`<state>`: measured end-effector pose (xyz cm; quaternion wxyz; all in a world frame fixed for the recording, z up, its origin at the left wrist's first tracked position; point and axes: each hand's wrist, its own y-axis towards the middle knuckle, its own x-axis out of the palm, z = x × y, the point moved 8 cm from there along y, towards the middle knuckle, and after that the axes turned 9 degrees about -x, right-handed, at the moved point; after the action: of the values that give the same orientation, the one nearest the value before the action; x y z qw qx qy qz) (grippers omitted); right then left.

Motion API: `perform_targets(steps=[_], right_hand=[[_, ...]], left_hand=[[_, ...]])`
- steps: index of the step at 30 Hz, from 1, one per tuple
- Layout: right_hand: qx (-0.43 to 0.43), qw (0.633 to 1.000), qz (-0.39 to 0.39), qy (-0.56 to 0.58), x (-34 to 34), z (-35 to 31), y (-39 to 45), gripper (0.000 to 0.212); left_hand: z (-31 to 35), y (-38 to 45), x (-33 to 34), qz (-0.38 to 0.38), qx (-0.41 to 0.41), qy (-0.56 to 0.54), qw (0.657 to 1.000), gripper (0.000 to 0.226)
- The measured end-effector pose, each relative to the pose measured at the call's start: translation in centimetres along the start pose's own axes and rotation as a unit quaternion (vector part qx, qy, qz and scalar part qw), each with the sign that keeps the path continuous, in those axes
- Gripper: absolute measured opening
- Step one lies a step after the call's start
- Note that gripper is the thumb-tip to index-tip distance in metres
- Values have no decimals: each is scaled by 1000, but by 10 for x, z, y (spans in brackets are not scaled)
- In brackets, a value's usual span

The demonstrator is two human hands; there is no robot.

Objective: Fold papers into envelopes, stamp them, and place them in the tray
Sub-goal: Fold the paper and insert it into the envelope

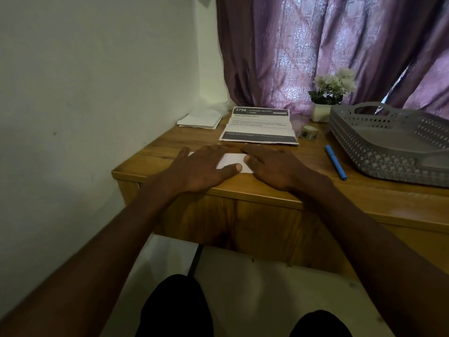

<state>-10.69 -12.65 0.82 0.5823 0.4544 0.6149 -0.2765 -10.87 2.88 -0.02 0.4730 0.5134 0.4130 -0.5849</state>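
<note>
A folded white paper point(232, 160) lies flat near the front edge of the wooden desk point(315, 190). My left hand point(206, 166) presses down on its left part, fingers spread flat, thumb on the paper. Over its right end rests my right hand point(274, 166), also flat. Most of the paper is hidden under both hands. A grey perforated tray point(393, 142) stands at the right of the desk with nothing visible in it. A small round stamp point(309, 131) sits left of the tray.
A printed sheet headed 2758 point(260, 126) lies behind my hands. A stack of white papers point(200, 120) sits at the far left corner. A blue pen point(335, 162) lies in front of the tray. A potted white flower point(328, 96) stands before the purple curtain.
</note>
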Motion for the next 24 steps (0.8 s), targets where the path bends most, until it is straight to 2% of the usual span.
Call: perform_targets(steps=[3, 6, 9, 16, 22, 24], right_hand=[[9, 1000, -3, 10, -2, 2, -1, 50], [9, 1000, -2, 16, -2, 3, -1, 48], [8, 1000, 14, 24, -3, 2, -3, 47], [37, 996, 75, 28, -11, 8, -8, 42], [106, 983, 150, -19, -23, 18, -17, 31], [139, 974, 178, -34, -27, 23, -22, 31]], left_hand=[[-2, 0, -3, -50, 1, -9, 999, 74], [-6, 1, -6, -95, 9, -63, 993, 64], [-12, 3, -7, -101, 9, -127, 987, 61], [-27, 9, -10, -4, 3, -215, 977, 55], [-27, 5, -16, 79, -4, -199, 977, 34], [-29, 8, -17, 84, -24, -159, 983, 49]])
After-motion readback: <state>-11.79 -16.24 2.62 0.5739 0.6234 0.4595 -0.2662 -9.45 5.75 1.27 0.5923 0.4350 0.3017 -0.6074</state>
